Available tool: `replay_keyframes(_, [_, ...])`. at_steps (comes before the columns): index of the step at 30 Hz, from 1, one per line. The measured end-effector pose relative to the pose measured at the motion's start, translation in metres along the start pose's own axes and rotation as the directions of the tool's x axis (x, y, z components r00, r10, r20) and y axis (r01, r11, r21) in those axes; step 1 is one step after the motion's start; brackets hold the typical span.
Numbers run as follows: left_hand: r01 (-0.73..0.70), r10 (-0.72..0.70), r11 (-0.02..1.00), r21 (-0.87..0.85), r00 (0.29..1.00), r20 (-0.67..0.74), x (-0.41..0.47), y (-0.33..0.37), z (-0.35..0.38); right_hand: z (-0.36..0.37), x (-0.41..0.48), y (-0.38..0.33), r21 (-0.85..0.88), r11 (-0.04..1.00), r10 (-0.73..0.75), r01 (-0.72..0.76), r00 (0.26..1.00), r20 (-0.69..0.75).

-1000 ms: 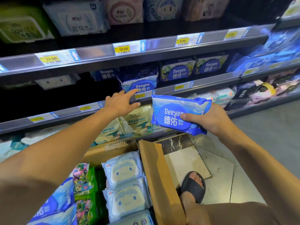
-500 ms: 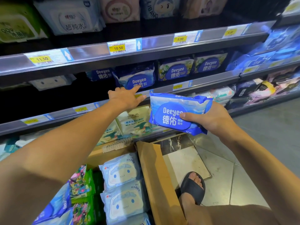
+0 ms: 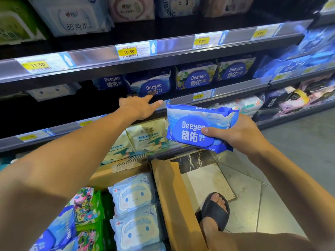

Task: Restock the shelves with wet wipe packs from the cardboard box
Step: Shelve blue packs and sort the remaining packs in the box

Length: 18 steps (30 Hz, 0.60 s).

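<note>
Change: since a second ago the left hand (image 3: 139, 107) has reached further up and in, fingertips now at the shelf pack (image 3: 151, 86).
Left hand: flat, fingers spread, holding nothing; fingertips at the glossy blue pack on the middle shelf (image 3: 226, 91), whether touching I cannot tell.
Right hand: the right hand (image 3: 241, 133) is clamped on a blue pack (image 3: 195, 127), thumb pressed on its oval label.
Blue pack: soft crinkled plastic, pillow-shaped, tilted, just right of the left hand, below the shelf's metal lip.
Cardboard box (image 3: 168, 196): matte brown, flap upright, below both hands; pale cartoon-faced packs (image 3: 134, 192) lie inside.
</note>
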<state>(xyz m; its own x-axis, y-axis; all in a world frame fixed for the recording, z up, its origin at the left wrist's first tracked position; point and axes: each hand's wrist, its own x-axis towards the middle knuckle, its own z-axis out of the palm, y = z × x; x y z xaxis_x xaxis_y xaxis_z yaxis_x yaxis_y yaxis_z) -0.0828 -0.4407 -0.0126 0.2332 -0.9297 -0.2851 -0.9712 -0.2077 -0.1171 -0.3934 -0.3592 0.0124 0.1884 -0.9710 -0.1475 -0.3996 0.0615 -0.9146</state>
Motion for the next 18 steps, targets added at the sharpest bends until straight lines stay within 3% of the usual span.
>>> replay_keyframes(5, [-0.005,0.012,0.995,0.098,0.997,-0.07,-0.003,-0.007,-0.001,0.002,0.001,-0.003,-0.021,1.0,0.009,-0.009,1.0,0.01])
replay_keyframes(9, [-0.218,0.261,0.958,0.183,0.932,-0.254,-0.007,-0.006,0.006,0.006,0.0,-0.005,-0.034,0.999,0.02,-0.02,1.0,-0.001])
replay_keyframes(12, [-0.337,0.354,0.933,0.127,0.924,-0.143,-0.002,-0.004,0.011,0.007,-0.002,-0.006,-0.042,0.999,0.022,-0.022,1.0,-0.003])
replay_keyframes(18, [-0.297,0.297,0.954,0.046,0.955,-0.001,0.007,0.006,0.005,0.003,-0.003,-0.005,-0.066,0.998,0.022,-0.022,1.0,-0.012])
